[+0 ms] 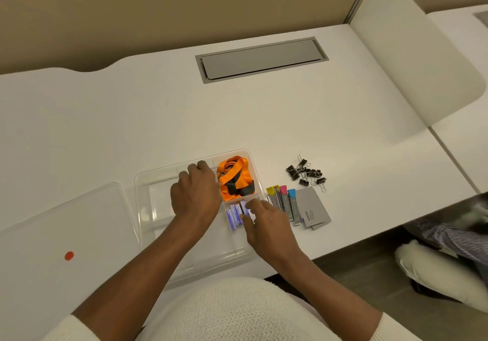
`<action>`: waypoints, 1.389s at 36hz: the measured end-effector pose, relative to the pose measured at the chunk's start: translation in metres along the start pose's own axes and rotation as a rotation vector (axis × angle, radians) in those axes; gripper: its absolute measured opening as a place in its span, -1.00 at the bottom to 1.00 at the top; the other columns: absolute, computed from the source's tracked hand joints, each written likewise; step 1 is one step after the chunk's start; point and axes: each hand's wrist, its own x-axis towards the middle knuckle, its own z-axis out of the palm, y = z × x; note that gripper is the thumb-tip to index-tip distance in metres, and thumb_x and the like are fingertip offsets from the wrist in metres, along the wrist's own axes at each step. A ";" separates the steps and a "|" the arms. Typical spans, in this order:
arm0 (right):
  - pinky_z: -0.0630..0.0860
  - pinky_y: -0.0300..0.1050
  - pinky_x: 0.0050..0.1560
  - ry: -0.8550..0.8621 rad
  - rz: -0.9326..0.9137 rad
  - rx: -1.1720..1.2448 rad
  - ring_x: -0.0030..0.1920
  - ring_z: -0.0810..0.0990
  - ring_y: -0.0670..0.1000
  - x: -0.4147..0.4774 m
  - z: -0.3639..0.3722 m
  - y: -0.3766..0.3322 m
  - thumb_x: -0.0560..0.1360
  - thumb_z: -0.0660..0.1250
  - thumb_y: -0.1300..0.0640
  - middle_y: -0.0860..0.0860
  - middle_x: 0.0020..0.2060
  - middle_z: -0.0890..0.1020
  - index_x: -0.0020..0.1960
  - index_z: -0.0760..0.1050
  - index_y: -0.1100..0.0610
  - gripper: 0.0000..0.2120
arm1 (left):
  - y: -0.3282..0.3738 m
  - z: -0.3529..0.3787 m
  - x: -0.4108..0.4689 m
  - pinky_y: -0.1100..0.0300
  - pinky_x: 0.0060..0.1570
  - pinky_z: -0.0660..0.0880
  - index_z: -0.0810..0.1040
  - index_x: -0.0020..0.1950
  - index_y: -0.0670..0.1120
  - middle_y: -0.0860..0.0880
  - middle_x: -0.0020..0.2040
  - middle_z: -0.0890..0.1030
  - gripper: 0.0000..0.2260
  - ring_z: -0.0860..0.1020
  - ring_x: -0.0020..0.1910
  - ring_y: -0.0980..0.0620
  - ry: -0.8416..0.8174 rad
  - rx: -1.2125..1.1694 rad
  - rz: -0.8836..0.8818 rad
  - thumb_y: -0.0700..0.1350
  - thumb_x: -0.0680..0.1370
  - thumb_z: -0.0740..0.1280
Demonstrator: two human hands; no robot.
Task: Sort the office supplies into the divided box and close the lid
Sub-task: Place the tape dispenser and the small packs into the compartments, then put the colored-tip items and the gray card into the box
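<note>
A clear divided box sits on the white desk near its front edge. An orange lanyard fills its far right compartment. Small blue and white boxes stand in the compartment just below it. My right hand rests on those boxes, fingers pressing them; whether it grips one I cannot tell. My left hand lies knuckles up over the box's middle divider, fingers curled on the far wall. The clear lid, with a red dot, lies flat to the left of the box.
Right of the box lie lead tubes with yellow, pink and blue caps, grey cards and a heap of black binder clips. A grey cable hatch is set in the desk further back. Another person's striped sleeve shows at right.
</note>
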 end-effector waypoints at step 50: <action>0.40 -0.17 -0.10 0.121 0.374 0.153 -0.11 0.56 0.01 0.045 -0.044 0.089 0.39 0.56 0.09 0.01 -0.10 0.65 -0.01 0.62 0.06 -0.78 | 0.114 -0.029 0.067 0.22 -0.24 0.52 0.74 -0.11 -0.11 0.00 -0.18 0.72 -0.81 0.63 -0.19 0.05 -0.385 -0.492 0.544 -0.16 0.35 0.66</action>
